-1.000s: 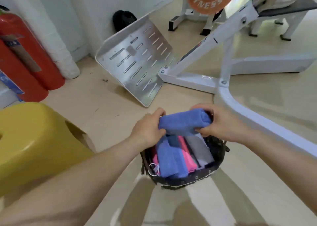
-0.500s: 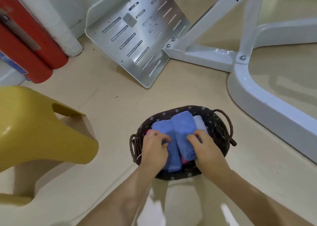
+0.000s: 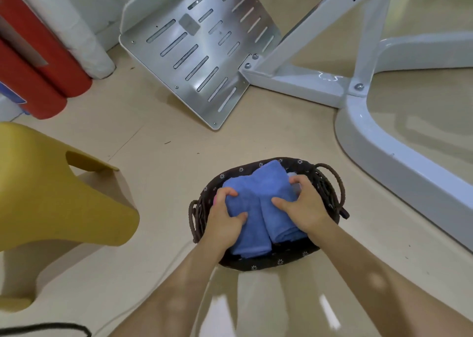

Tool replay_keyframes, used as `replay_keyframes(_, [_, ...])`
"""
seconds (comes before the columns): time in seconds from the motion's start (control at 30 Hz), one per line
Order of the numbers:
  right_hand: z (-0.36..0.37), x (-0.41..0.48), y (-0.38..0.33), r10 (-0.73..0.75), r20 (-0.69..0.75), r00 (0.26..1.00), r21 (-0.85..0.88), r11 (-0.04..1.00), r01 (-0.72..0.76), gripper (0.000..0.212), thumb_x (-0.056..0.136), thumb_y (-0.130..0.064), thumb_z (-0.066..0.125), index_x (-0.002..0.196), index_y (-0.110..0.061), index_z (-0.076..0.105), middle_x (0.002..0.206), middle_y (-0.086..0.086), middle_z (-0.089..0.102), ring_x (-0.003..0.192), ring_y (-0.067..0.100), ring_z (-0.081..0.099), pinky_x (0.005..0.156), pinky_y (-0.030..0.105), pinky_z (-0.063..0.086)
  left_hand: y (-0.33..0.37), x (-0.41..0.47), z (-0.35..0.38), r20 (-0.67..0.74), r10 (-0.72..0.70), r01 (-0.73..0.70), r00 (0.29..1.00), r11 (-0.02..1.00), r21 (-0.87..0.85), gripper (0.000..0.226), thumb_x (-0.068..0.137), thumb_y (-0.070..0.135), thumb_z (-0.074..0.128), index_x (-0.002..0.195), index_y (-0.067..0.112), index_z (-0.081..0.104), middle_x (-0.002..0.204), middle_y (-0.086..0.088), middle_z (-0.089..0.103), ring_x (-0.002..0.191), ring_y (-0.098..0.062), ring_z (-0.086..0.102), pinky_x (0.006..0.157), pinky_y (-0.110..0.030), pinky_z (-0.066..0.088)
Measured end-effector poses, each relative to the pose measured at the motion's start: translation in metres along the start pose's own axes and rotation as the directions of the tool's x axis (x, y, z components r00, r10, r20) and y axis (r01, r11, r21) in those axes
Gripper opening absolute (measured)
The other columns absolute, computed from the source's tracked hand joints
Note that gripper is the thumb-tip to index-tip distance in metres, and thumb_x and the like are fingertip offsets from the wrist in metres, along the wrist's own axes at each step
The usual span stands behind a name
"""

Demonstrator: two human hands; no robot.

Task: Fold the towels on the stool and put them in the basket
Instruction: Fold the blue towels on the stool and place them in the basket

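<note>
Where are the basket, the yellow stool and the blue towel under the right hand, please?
basket [image 3: 256, 264]: head view, on the near rim.
yellow stool [image 3: 51, 196]: head view, on its side wall.
right blue towel [image 3: 275, 176]: head view, on the far folded end.

So the dark woven oval basket [image 3: 256, 265] sits on the floor right in front of the person. Two blue folded cloth towels [image 3: 258, 191] lie side by side in it (other cloths barely peek out at the edges). The left hand [image 3: 225, 221] grips the left one, the right hand [image 3: 304, 206] the right one. The yellow plastic stool [image 3: 51, 196] is off to the left, well apart. Behind the basket there's a tilted slotted silver metal footplate [image 3: 199, 50], joined to a white metal machine frame [image 3: 409, 162] that runs past the basket's right side. Red cylinders [image 3: 38, 81] stand behind the stool, far left.
</note>
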State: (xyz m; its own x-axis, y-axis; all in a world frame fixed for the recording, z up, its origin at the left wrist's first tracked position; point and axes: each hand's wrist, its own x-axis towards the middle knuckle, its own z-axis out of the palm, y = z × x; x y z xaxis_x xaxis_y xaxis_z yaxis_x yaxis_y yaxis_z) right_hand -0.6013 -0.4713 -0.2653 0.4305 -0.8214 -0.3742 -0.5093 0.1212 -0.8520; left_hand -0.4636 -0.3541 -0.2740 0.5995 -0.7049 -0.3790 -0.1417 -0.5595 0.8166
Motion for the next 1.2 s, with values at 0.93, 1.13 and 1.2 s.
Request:
replay_keyframes(0.93, [0.025, -0.004, 0.042, -0.277, 0.210, 0.938, -0.886, 0.352, 0.302, 0.067, 0.091, -0.052, 0.028, 0.145, -0.012, 0.037, 0.149, 0.013, 0.041, 0.134, 0.037, 0.042, 0.091, 0.053, 0.049, -0.028, 0.009, 0.039, 0.143, 0.313, -0.271, 0.939, 0.417, 0.868, 0.063, 0.090, 0.049, 0.032, 0.141, 0.014, 0.045, 0.148, -0.010, 0.043, 0.137, -0.027, 0.040, 0.113, -0.050, 0.020])
replay_keyframes(1.13, [0.018, -0.009, 0.018, -0.338, 0.104, 0.935, -0.858, 0.445, 0.256, 0.059, 0.090, -0.049, 0.031, 0.140, -0.021, 0.046, 0.146, 0.007, 0.046, 0.135, 0.026, 0.043, 0.093, 0.049, 0.044, -0.010, 0.005, 0.024, 0.198, 0.238, -0.292, 0.951, 0.481, 0.827, 0.060, 0.094, 0.049, 0.027, 0.144, 0.019, 0.040, 0.152, -0.008, 0.037, 0.139, -0.026, 0.036, 0.108, -0.054, 0.028])
replay_keyframes(1.2, [0.008, -0.013, 0.004, -0.448, -0.018, 0.894, -0.847, 0.482, 0.224, 0.057, 0.085, -0.045, 0.044, 0.137, -0.022, 0.047, 0.144, 0.007, 0.047, 0.134, 0.022, 0.042, 0.091, 0.045, 0.041, 0.003, -0.002, 0.014, 0.153, 0.307, -0.298, 0.939, 0.508, 0.808, 0.056, 0.093, 0.045, 0.030, 0.139, 0.021, 0.048, 0.148, -0.009, 0.043, 0.136, -0.025, 0.042, 0.107, -0.052, 0.033])
